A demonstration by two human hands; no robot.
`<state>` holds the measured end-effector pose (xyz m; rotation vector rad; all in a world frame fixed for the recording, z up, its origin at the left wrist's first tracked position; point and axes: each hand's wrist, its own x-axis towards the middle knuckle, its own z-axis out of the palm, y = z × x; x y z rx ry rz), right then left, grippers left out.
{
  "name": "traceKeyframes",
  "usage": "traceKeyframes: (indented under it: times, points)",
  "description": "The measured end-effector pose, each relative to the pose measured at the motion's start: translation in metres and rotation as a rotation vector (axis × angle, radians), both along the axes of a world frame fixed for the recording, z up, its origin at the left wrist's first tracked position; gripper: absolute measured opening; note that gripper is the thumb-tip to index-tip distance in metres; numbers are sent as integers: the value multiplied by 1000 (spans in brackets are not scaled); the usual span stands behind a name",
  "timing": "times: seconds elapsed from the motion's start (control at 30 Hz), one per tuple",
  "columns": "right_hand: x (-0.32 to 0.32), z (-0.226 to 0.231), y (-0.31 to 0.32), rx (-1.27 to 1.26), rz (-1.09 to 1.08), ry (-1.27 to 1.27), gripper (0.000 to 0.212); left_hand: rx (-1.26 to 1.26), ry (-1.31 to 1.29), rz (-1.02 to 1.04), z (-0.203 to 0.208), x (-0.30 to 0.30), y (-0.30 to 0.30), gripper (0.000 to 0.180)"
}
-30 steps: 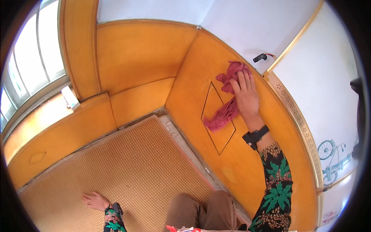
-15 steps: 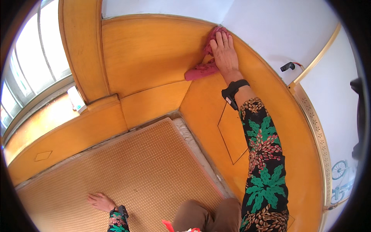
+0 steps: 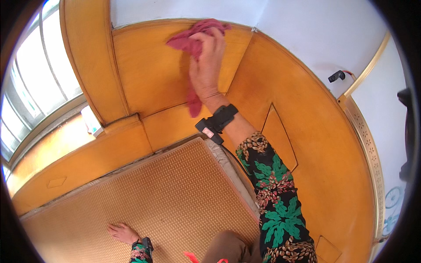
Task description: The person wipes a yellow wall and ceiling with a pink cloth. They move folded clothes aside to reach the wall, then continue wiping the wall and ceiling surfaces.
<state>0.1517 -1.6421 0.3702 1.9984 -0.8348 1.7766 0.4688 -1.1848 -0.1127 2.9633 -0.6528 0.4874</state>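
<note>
My right hand (image 3: 206, 65) is raised high and grips a dark pink cloth (image 3: 193, 37), pressing it against the orange wooden wall panel (image 3: 149, 74) near its top edge. A tail of the cloth hangs down beside my wrist. A black band with a small device (image 3: 215, 123) sits on that wrist, above a leaf-patterned sleeve. My left hand (image 3: 123, 232) rests flat on the woven straw mat (image 3: 144, 197) at the bottom, fingers spread and holding nothing.
A window (image 3: 30, 87) with a sill runs along the left, with a small white box (image 3: 92, 121) on the ledge. Orange panelling (image 3: 315, 144) continues on the right wall, under white wall with a small black fitting (image 3: 337, 76). My knee (image 3: 228, 245) is at the bottom.
My right hand has swept the cloth leftward, from the right-hand panel round the corner onto the back panel near its top. The left hand has stayed on the mat.
</note>
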Motion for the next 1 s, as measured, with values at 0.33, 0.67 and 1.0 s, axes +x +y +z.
traceKeyframes:
  times: [0.33,0.67,1.0]
  points:
    - [-61,8,-48,34,-280,-316,44,-37,-30,-15,4,-4,0,60]
    - [124,-25,48,87,245,73,38,-3,57,30,7,-5,-3,59]
    - [105,5,41,84,-20,-238,47,-1,108,46,28,-13,-8,62]
